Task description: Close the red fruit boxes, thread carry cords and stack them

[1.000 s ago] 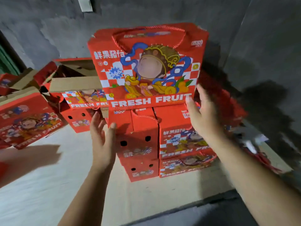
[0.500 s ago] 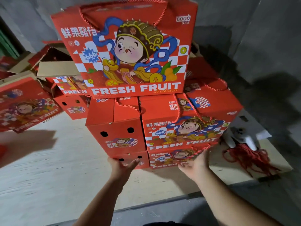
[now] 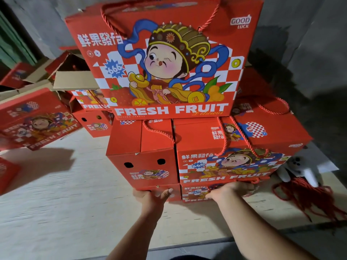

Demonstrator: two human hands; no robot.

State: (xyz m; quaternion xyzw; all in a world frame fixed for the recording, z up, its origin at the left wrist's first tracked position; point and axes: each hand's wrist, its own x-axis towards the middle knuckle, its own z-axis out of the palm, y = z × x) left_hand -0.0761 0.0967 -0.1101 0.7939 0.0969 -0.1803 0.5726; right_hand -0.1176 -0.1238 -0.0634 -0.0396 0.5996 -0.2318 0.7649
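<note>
Red cardboard fills the view: a stack of closed fruit boxes stands on a pale board floor (image 3: 65, 194) against a grey concrete wall (image 3: 309, 44). The top box (image 3: 165, 72), printed with a cartoon figure and the words FRESH FRUIT, has a twisted red carry cord (image 3: 112, 25) threaded through its lid and sits across two boxes below it. Of those two, the middle left box (image 3: 142, 154) shows its end panel with two dark oval holes, and the middle right box (image 3: 225, 162) shows its printed front (its own cord loops over the lid and hangs down the face). Under them lie the bottom boxes (image 3: 193, 194), only partly visible. The left hand (image 3: 152, 194) is at the lower edge of the middle left box, thumb up against its face and fingers tucked beneath it. The right hand (image 3: 231, 188) has its fingers curled under the lower edge of the middle right box. To the left, unfinished boxes with open flaps (image 3: 75, 79) stand behind a flat printed box (image 3: 37, 119), which is blurred. To the right of the stack, a bundle of loose red cords (image 3: 309, 196) lies on the floor beside a small grey and white plush toy (image 3: 298, 169).
</note>
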